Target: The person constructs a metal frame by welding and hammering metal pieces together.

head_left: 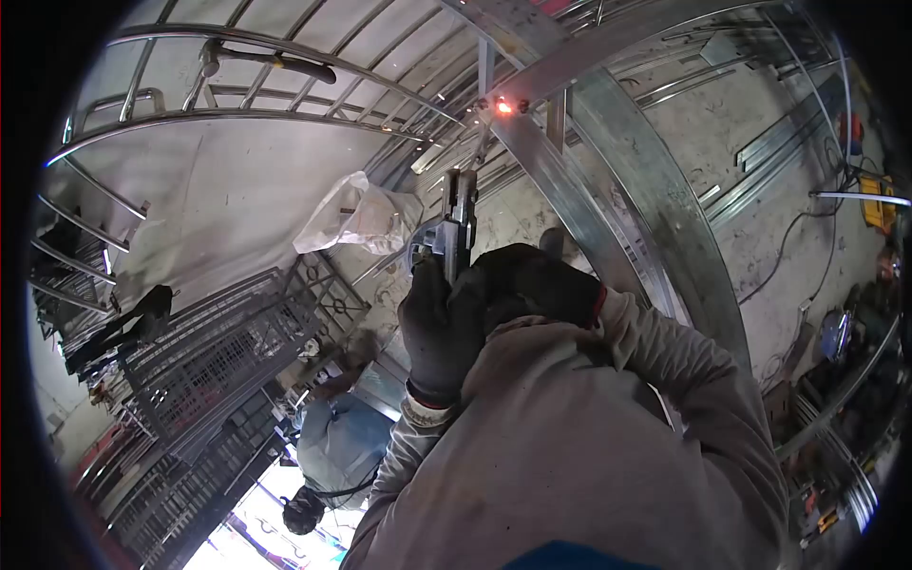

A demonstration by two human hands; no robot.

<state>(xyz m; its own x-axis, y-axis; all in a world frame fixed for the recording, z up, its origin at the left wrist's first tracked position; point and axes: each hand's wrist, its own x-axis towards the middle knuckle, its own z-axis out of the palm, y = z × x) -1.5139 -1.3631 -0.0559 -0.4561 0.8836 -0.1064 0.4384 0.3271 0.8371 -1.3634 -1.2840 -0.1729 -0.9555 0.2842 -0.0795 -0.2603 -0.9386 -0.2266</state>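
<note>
My left hand [437,332], in a dark glove, is closed around the lower part of a grey and black hand-held tool [458,214]. Beside it, my right hand [546,285], also gloved, is closed near the tool's base; what its fingers grip is hidden. The tool points up and away from me. Beyond its tip, an orange-red glowing spot [504,106] shows where metal bars [541,161] of a large frame meet.
A hammer [271,63] lies across curved metal railings at the upper left. A white sack [366,214] rests on the floor. Another person [342,442] is at the lower left. Cables and a yellow object [876,202] are at the right.
</note>
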